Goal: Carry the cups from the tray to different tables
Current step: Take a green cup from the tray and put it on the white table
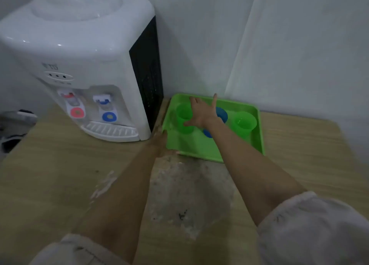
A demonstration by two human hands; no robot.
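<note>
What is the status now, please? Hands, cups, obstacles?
Right hand open above green plastic tray. Left hand at tray's near-left corner, grip unclear. Three cups on tray. White water dispenser close left.

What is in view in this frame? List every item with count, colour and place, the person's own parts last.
Water dispenser: one, white with a black side panel, red and blue taps, at the left on the table.
Tray: one, green, right of the dispenser, in the wall corner.
Green cups: two, one at the tray's left, one at its right.
Blue cup: one, mid-tray, mostly hidden behind the right hand.
Table: one, light wood, worn grey patch near the middle.
Dark objects: far left edge, too blurred to name.
Left hand: at the tray's near-left corner.
Right hand: spread open over the cups.
Sleeves: pale, rolled up.
</note>
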